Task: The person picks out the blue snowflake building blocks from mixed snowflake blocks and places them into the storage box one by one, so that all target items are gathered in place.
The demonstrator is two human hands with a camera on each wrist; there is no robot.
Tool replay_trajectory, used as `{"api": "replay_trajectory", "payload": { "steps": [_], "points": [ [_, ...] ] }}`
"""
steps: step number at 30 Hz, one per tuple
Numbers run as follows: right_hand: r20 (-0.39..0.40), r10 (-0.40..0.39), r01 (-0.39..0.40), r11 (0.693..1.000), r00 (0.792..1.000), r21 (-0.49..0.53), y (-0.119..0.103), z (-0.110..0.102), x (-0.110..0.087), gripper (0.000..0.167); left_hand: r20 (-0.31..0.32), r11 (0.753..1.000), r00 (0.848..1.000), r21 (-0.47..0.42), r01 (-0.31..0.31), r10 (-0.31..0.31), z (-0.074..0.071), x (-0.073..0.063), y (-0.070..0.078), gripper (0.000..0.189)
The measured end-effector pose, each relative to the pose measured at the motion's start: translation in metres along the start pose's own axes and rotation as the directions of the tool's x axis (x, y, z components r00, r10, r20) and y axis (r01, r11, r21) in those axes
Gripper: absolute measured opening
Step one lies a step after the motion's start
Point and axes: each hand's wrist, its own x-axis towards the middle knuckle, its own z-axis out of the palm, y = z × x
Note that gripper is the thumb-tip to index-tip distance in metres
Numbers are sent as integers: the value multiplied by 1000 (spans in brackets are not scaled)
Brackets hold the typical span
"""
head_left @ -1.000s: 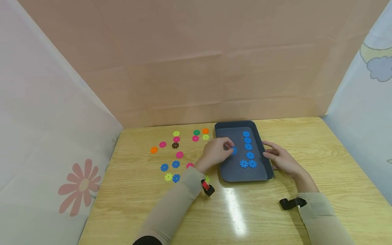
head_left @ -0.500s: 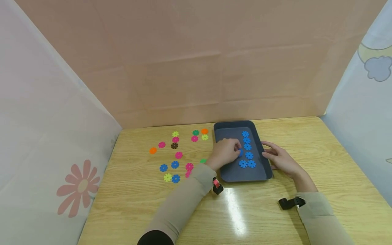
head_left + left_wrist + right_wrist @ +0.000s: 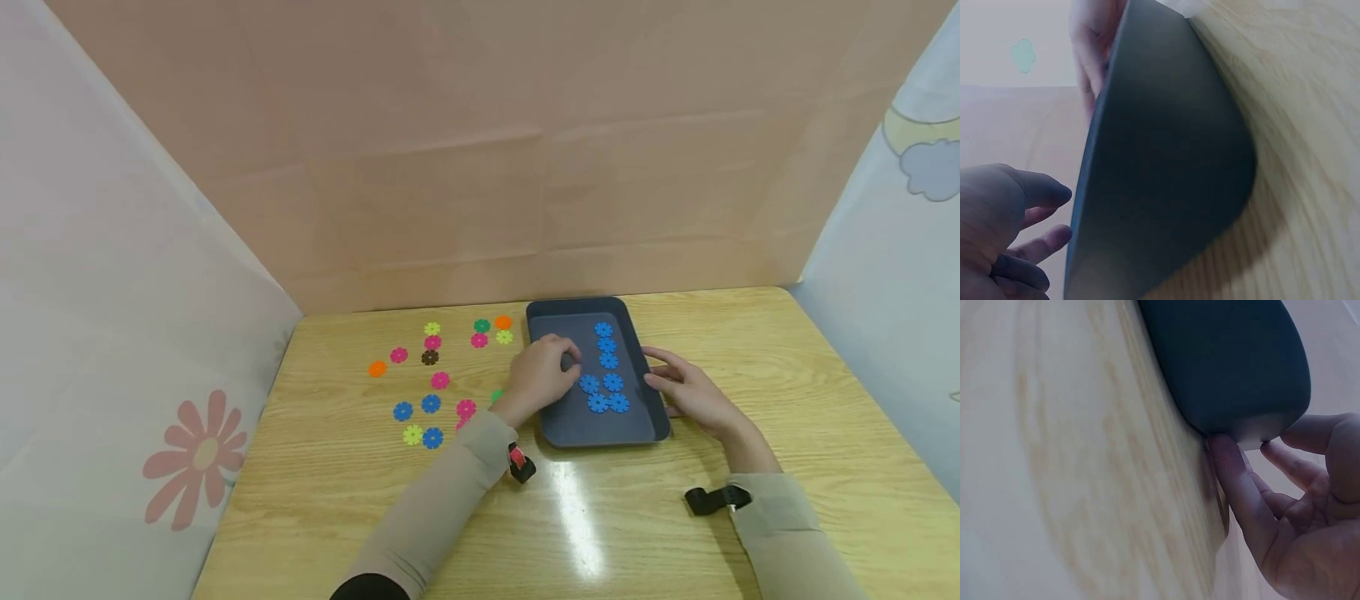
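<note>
In the head view several blue snowflake-shaped plastic discs (image 3: pixel 612 382) lie in the right half of a dark grey tray (image 3: pixel 555 429). My left hand (image 3: pixel 542 375) is over the tray's left side, beside a blue disc (image 3: pixel 588 384). Its fingers bend loosely, with nothing between them; the left wrist view shows thumb and fingers apart at the tray's rim. My right hand (image 3: pixel 693 392) touches the tray's right side with spread fingertips. In the right wrist view its fingers (image 3: pixel 1235 462) meet the outer wall near the table.
Left of the tray, loose discs are scattered on the wooden table (image 3: pixel 300 500): pink (image 3: pixel 440 380), orange (image 3: pixel 377 368), yellow (image 3: pixel 412 435), a brown one (image 3: pixel 430 357), green (image 3: pixel 482 326) and several blue (image 3: pixel 431 403). A brown backdrop (image 3: pixel 450 208) stands behind.
My left hand carried a blue disc rightward, set it down in the tray beside the column of blue discs, let go and drew back slightly left. My right hand stayed at the tray.
</note>
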Motion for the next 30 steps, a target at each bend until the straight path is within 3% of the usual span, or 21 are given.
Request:
{"api": "replay_trajectory", "payload": {
  "steps": [6, 16, 24, 30],
  "points": [
    [5, -6, 6, 1000, 1000, -7, 1, -1, 0, 64, -21, 998, 998, -19, 59, -59, -16, -16, -13, 24],
    [5, -4, 4, 1000, 1000, 3, 3, -2, 1, 65, -68, 994, 992, -31, 104, -106, -42, -45, -38, 33],
    [10, 0, 0, 1000, 1000, 5, 2, -1, 2, 65, -121, 984, 979, -82, 157, -166, -70, -72, -72, 37],
    [14, -2, 2, 1000, 1000, 3, 0, -1, 2, 65, -169, 968, 954, -87, 236, -248, -92, -99, -106, 36]
  ]
}}
